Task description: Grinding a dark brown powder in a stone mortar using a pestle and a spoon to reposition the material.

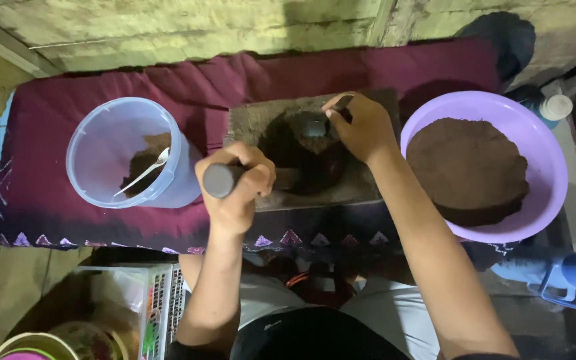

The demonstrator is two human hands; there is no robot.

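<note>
A flat grey grinding stone [248,120] lies on a maroon cloth [68,113] in front of me, with a dark brown paste [305,157] spread on it. My left hand [238,183] is closed around a grey cylindrical stone roller [220,180] at the slab's near left side. My right hand [361,127] holds a spoon [315,125] by its handle, with the bowl of the spoon down on the paste at the middle of the slab.
A clear plastic tub [105,133] at the left holds some brown paste and a white spoon [143,172]. A purple basin [541,147] at the right holds a big brown mound [468,167]. A blue jug [565,273] stands at lower right, a small bottle [555,107] at upper right.
</note>
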